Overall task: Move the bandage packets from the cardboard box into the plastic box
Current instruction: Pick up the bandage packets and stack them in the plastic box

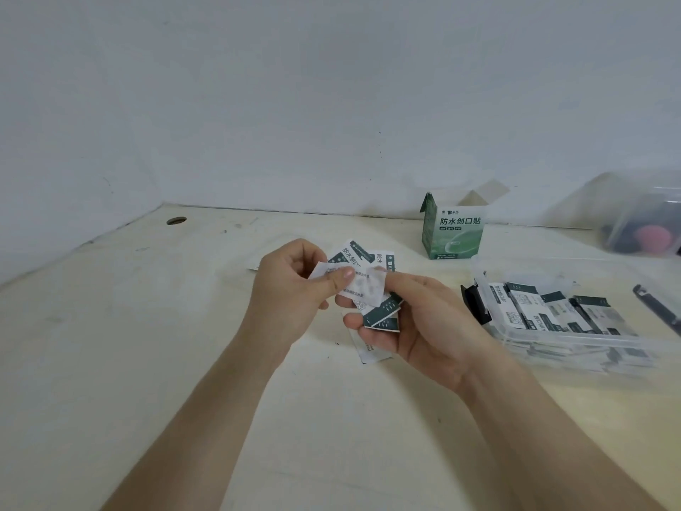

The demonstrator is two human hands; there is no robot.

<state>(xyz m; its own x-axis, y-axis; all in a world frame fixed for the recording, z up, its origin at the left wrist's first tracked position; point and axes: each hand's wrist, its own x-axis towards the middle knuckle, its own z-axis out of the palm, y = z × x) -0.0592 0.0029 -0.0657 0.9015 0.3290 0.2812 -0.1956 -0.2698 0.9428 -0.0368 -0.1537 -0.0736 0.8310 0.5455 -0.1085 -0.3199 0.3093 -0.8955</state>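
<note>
Over the pale wooden table [147,344], grips fanned white-and-green paper bandage packets [383,316] in the curled right hand [416,326]. Pinches the top white packet [368,287] with the left hand [287,289].

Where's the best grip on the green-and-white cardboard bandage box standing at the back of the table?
Probably across its side walls at mid-height, coming in from the front. The green-and-white cardboard box stands upright with top flaps splayed open, so the top gives no firm edge; its printed face is toward the camera.
</note>
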